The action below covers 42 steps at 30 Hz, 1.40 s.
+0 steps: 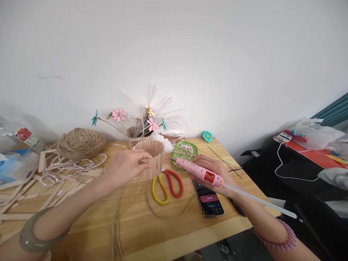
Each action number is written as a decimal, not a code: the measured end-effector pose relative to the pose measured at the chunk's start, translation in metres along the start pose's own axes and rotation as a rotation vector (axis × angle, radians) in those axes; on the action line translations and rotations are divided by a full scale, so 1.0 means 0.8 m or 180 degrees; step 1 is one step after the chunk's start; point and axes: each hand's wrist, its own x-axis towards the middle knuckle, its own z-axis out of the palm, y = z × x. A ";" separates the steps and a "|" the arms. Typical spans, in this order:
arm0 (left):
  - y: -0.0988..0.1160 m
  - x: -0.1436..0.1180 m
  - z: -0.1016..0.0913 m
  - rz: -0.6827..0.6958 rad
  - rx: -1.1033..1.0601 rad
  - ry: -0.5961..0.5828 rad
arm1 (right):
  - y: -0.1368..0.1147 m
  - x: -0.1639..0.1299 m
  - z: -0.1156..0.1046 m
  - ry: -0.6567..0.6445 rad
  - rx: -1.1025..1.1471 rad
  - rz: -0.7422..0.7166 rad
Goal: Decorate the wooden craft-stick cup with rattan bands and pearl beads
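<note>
My left hand (127,165) grips the near left side of a cup (156,165) faced with wooden craft sticks, its fingers over the rim. In my right hand (213,166) is a pink glue gun (198,172), its nozzle pointing left toward the cup but apart from it. A long whitish glue stick (261,199) sticks out of the gun's back end. Just below the cup lie scissors (174,185) with one yellow and one red handle loop. Loose twine (163,216) curls on the table around them.
A twine ball (80,143), strings of beads (73,163) and many craft sticks (54,194) cover the left side. Behind the cup stands a pot of fabric flowers (119,114). A green tray (178,148) of beads and a phone (209,199) lie near my right hand.
</note>
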 end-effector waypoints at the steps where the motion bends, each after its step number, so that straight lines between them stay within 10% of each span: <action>1: 0.002 -0.001 0.005 0.0106 0.0234 0.0040 | 0.004 -0.001 0.000 0.0029 -0.0001 -0.0019; 11: 0.008 -0.019 0.043 0.0090 0.1803 -0.0236 | -0.007 -0.025 -0.039 0.0315 0.0143 0.1256; 19: 0.026 -0.028 0.027 -0.0168 0.2043 -0.0510 | 0.025 -0.085 -0.037 0.1614 -0.0293 0.2583; 27: 0.010 -0.017 0.034 -0.0028 0.2232 0.0048 | 0.064 -0.179 0.005 0.1005 -0.1310 0.2790; 34: 0.002 -0.036 0.039 -0.0126 0.1819 0.0855 | 0.074 -0.185 0.016 0.0861 -0.1402 0.2785; 42: 0.000 -0.053 0.011 -0.0841 -0.0741 0.0240 | 0.116 -0.169 0.007 0.1121 -0.1668 0.2698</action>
